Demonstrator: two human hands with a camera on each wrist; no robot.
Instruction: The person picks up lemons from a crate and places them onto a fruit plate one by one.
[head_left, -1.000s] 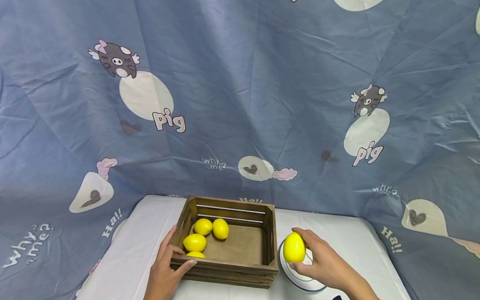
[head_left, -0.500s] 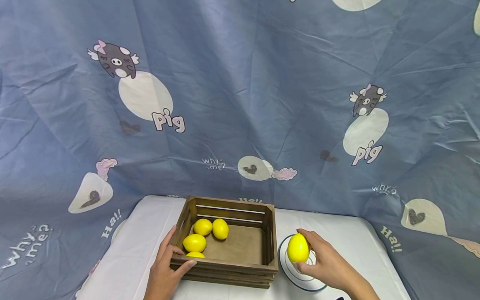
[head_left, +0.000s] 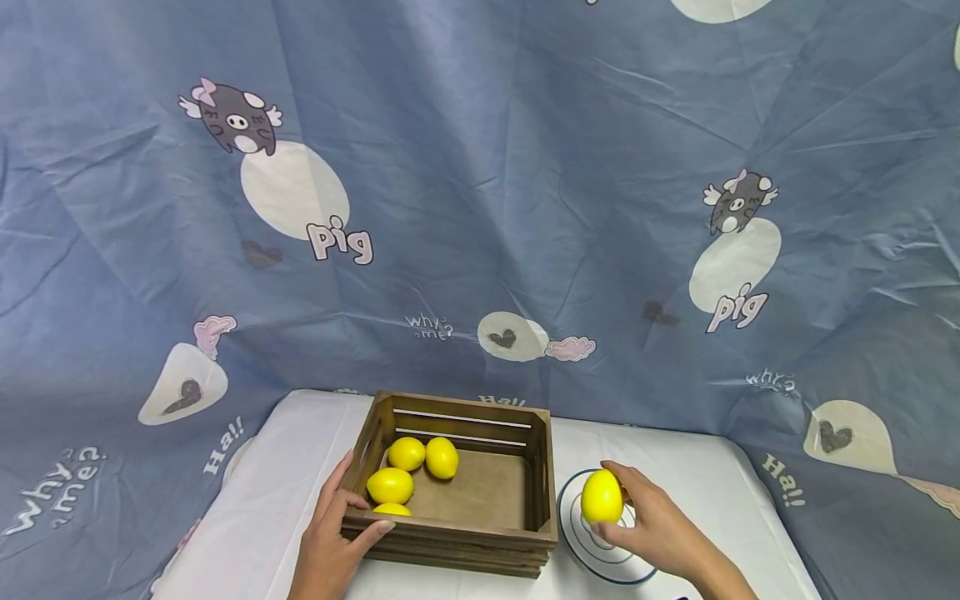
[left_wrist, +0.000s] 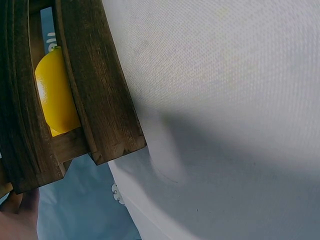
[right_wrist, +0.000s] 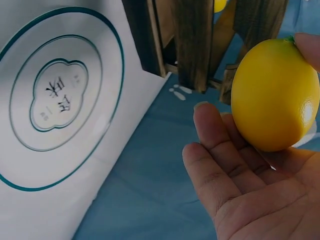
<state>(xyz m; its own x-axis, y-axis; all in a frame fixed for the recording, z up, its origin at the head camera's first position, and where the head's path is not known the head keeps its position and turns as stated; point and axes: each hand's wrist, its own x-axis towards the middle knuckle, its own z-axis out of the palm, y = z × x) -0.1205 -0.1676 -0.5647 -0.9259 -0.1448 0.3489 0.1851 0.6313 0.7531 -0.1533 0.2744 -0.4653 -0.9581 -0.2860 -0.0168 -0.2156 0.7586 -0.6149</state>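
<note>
Above a round white plate [head_left: 611, 568] with a dark rim, my right hand [head_left: 647, 523] pinches a yellow lemon [head_left: 602, 497] between thumb and fingers. The right wrist view shows that lemon [right_wrist: 275, 95] clear of the plate [right_wrist: 107, 65], whose centre bears dark printed characters. My left hand [head_left: 330, 533] grips the front left corner of a brown slatted wooden crate [head_left: 465, 540], its thumb along the front. Inside, several lemons [head_left: 390, 486] lie toward the left; the crate's front wall partly hides one.
A white cloth [head_left: 678, 458] covers the table under crate and plate. Blue patterned fabric [head_left: 480, 208] hangs behind the table and down its sides. The right part of the crate's floor [head_left: 487, 492] is bare wood.
My right hand has carried the lemon a little to the right, over the plate. My left hand, the crate and the lemons inside have stayed put.
</note>
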